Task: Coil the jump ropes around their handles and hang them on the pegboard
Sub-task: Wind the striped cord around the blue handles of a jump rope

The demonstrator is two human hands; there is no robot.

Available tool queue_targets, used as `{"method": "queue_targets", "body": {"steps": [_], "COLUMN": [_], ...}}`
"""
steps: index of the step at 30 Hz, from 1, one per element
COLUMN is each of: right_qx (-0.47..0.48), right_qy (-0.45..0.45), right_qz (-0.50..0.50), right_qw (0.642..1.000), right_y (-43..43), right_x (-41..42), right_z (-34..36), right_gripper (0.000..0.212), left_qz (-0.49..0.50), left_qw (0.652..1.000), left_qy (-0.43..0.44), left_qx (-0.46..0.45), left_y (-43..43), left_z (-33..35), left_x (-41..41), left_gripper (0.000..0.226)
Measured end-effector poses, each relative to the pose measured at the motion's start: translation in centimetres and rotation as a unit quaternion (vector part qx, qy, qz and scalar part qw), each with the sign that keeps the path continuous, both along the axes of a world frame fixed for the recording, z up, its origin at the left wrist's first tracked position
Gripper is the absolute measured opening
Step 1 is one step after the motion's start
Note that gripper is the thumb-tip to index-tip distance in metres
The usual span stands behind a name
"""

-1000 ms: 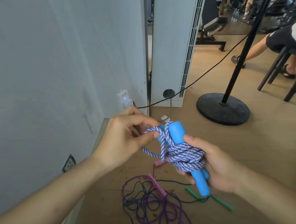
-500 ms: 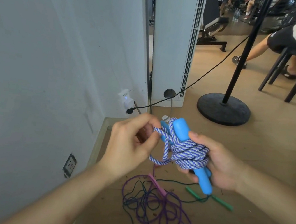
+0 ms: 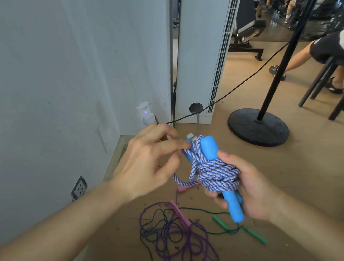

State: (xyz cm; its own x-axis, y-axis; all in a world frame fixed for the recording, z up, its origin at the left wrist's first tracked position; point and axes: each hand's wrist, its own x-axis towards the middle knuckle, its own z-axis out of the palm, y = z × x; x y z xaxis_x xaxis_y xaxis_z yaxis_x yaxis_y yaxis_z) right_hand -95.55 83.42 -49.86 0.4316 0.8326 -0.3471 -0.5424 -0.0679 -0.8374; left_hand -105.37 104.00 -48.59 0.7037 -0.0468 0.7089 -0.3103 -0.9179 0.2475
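Most of what I see is pale wooden floor point(image 3: 291, 179) beside a white painted wall point(image 3: 57, 49); no pegboard is in view. On the floor, below the hands, lies a loose tangle of thin purple and dark green cords point(image 3: 174, 240) with a flat pink handle point(image 3: 179, 213) and slim green handles point(image 3: 255, 235). These ropes are not yet coiled. I judge them very light, springy and quick to knot, so I would take them by the handles and not by the cord.

Above the tangle, in the air between both hands, is the thick blue-and-white braided jump rope point(image 3: 215, 175). It is wound many times around its two sky-blue foam handles point(image 3: 208, 149), which lie side by side. The right hand point(image 3: 252, 191) clasps this bundle from the right, with the thumb on top and the fingers under the lower handle ends. I judge the braid soft, limp and not slippery, and the foam a little compressible. The bundle is light, but the windings may loosen if the clasp relaxes. The left hand point(image 3: 147, 164) pinches a strand near the upper handle ends between thumb and forefinger. One small loose loop point(image 3: 178, 180) hangs below it, and there I would take hold to tuck it in.
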Motion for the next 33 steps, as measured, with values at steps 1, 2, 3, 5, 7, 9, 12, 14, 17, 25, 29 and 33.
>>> {"method": "queue_targets", "body": {"steps": [1, 2, 3, 5, 7, 9, 12, 14, 17, 25, 29, 33], "right_qx": [-0.005, -0.011, -0.018, -0.031, -0.036, -0.033, -0.029, -0.031, -0.041, -0.052, -0.080, -0.072], "right_qy": [0.001, -0.001, -0.004, -0.015, -0.024, -0.017, -0.014, -0.017, -0.025, -0.025, -0.036, -0.020], "right_qz": [-0.003, -0.006, -0.012, -0.020, -0.013, -0.014, -0.008, 0.018, 0.042, 0.027, 0.026, 0.021], "right_qw": [1.000, 1.000, 1.000, 0.999, 0.999, 0.999, 0.999, 0.999, 0.998, 0.998, 0.996, 0.997], "right_y": [0.0, 0.0, 0.0, 0.0, 0.1, 0.3, 0.2, 0.2, 0.7, 0.8, 1.1, 1.3], "right_x": [0.0, -0.1, -0.2, -0.5, -0.9, -1.0, -1.1, -1.4, -2.0, -1.9, -2.0, -2.0], "right_z": [-0.1, -0.1, 0.0, 0.1, 0.0, -0.1, -0.2, -0.4, -1.2, -0.9, -1.5, -2.0], "right_gripper": [0.057, 0.050, 0.043, 0.037, 0.039, 0.040, 0.040, 0.036, 0.054, 0.037, 0.047, 0.035], "left_qz": [-0.001, -0.003, -0.007, -0.027, -0.050, -0.054, -0.033, 0.001, 0.005, -0.072, -0.061, -0.049], "left_qw": [1.000, 0.999, 0.998, 0.996, 0.995, 0.996, 0.989, 0.958, 0.900, 0.845, 0.867, 0.869], "left_qy": [0.004, 0.009, 0.014, 0.024, 0.034, 0.051, 0.087, 0.124, 0.204, 0.339, 0.329, 0.270], "left_qx": [0.019, 0.038, 0.057, 0.080, 0.079, 0.053, -0.117, -0.259, -0.385, -0.407, -0.369, -0.412], "left_y": [0.1, 0.2, 0.3, 0.5, 0.9, 1.1, 0.4, 0.4, 0.8, 1.8, 2.1, 2.1], "left_z": [0.0, 0.0, 0.1, 0.3, 0.3, 0.2, 0.0, -0.1, 0.0, 1.7, 1.5, 0.6], "left_x": [0.0, -0.1, -0.2, -0.1, 0.0, 0.1, -0.1, 0.2, 0.5, -0.1, 0.0, 0.3], "left_gripper": [0.021, 0.021, 0.021, 0.021, 0.021, 0.022, 0.026, 0.022, 0.020, 0.015, 0.010, 0.009]}}
